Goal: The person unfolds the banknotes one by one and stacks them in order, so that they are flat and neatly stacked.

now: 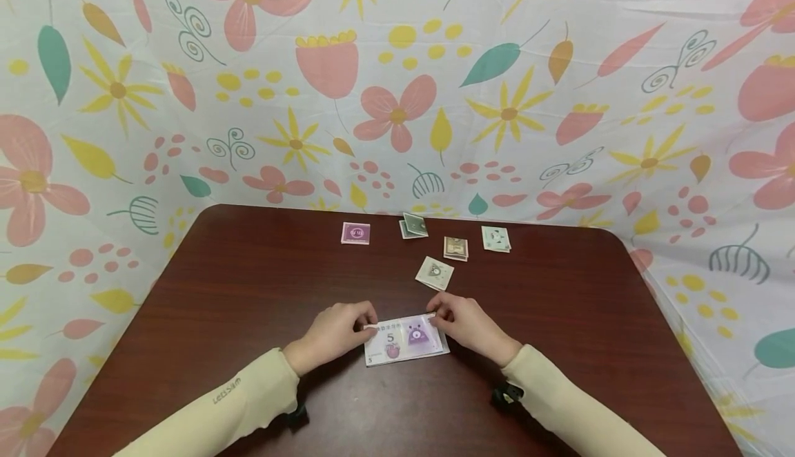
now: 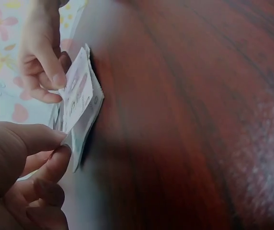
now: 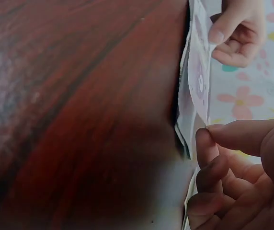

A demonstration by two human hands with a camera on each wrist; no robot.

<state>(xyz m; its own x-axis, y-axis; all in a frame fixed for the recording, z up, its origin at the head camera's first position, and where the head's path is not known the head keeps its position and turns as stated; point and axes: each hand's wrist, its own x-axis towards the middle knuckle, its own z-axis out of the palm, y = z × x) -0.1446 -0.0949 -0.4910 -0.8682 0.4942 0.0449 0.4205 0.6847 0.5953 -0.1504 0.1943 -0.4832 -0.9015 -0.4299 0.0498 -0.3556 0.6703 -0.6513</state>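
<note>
A purple-and-white play banknote (image 1: 406, 341) marked 5 lies slightly tilted near the front middle of the table. My left hand (image 1: 338, 326) pinches its upper left corner between thumb and forefinger. At the upper right corner, my right hand (image 1: 468, 322) pinches it the same way. The left wrist view shows this top note (image 2: 77, 96) lifted at its far edge, away from the paper (image 2: 93, 112) under it. From the right wrist, the note (image 3: 199, 79) likewise stands off the layer (image 3: 185, 127) below.
Beyond the hands lie several folded notes: a pale grey one (image 1: 435, 274), a brown one (image 1: 456, 248), a purple one (image 1: 356, 233), a dark green one (image 1: 415, 226) and a pale green one (image 1: 496, 239). A flowered curtain (image 1: 397, 50) hangs behind the dark wooden table (image 1: 248, 277).
</note>
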